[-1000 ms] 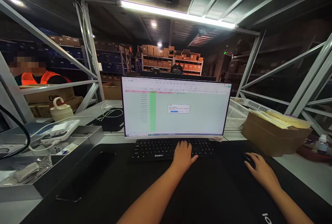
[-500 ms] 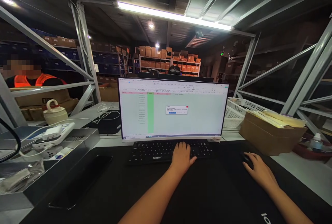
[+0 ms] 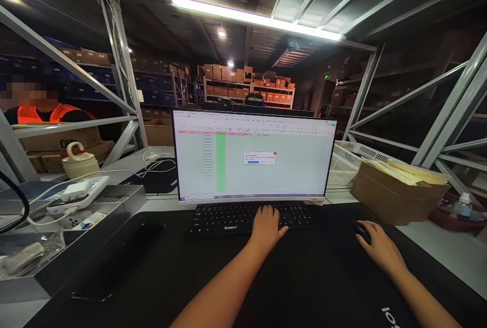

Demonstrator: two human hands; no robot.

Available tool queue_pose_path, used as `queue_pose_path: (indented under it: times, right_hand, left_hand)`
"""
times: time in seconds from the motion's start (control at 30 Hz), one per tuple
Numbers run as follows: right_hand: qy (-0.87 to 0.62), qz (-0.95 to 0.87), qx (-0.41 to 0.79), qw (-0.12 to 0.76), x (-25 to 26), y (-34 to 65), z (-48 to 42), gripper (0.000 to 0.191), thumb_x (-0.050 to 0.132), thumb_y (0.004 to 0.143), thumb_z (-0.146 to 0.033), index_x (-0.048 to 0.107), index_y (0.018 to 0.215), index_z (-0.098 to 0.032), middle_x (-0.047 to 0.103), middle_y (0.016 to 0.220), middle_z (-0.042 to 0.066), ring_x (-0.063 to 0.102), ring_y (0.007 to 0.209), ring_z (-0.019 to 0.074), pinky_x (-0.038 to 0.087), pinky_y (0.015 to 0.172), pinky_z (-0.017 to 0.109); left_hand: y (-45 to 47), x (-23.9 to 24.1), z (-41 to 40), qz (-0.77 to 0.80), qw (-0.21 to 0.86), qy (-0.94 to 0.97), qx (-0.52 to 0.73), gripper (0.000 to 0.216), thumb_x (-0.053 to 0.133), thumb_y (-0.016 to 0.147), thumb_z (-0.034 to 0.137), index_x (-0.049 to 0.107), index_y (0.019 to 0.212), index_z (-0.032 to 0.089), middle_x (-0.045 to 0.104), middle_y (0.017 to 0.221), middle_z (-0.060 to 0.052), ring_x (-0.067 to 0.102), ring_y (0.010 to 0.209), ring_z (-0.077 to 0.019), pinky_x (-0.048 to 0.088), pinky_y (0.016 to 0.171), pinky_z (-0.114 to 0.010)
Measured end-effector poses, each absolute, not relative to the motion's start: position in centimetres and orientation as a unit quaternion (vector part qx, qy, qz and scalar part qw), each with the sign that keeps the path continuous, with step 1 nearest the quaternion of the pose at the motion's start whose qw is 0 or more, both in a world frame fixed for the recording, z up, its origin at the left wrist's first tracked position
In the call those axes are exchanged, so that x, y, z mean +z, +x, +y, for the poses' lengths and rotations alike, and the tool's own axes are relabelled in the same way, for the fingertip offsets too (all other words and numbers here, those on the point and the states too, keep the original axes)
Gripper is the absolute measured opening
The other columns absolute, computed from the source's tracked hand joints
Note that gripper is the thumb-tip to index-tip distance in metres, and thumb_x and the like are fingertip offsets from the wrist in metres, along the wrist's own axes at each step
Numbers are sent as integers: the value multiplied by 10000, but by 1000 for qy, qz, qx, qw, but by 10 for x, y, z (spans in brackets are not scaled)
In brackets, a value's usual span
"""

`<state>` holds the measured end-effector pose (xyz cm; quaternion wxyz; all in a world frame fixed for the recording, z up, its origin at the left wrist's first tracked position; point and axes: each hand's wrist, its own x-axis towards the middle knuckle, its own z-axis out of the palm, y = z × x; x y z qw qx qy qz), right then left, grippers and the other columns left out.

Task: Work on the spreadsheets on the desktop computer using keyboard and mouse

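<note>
My left hand (image 3: pixel 265 226) rests on the right half of a black keyboard (image 3: pixel 220 220), fingers on the keys and thumb stretched out to the side. My right hand (image 3: pixel 380 247) lies over a black computer mouse (image 3: pixel 361 230), with its fingers curled around it; much of the mouse is hidden beneath. Behind the keyboard stands a monitor (image 3: pixel 198 166) with a spreadsheet on its screen, where one column is green and a small dialog box is open in the middle. Keyboard and mouse are both on a black desk mat (image 3: pixel 304 277).
A dark phone (image 3: pixel 119 262) lies left on the mat, beside a grey tray (image 3: pixel 125 201) with a power strip (image 3: pixel 87 193) and cables. At right are a cardboard box (image 3: pixel 384 193) of papers and white baskets (image 3: pixel 340 168). A person in an orange vest (image 3: pixel 57 113) is behind the rack at left.
The camera view has shifted slightly, so the screen sits a little higher. Both hands keep their places on the keyboard and the mouse, and the dialog box is still showing.
</note>
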<state>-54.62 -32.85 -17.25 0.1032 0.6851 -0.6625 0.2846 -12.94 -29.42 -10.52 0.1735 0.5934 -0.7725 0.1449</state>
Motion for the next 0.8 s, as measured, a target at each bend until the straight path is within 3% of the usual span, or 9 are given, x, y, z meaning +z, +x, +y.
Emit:
queue_pose_path:
  times: [0.8]
  right_hand:
    - [685, -668, 277, 91, -170, -545, -326, 518, 416, 888, -528, 562, 1299, -249, 541, 1339, 120, 578, 1192, 291, 500, 980, 483]
  left_hand:
    - [-129, -100, -291, -775, 151, 596, 146, 628, 509, 923, 579, 565, 1330, 104, 572, 1372, -193, 517, 1278, -328, 384, 1124, -475]
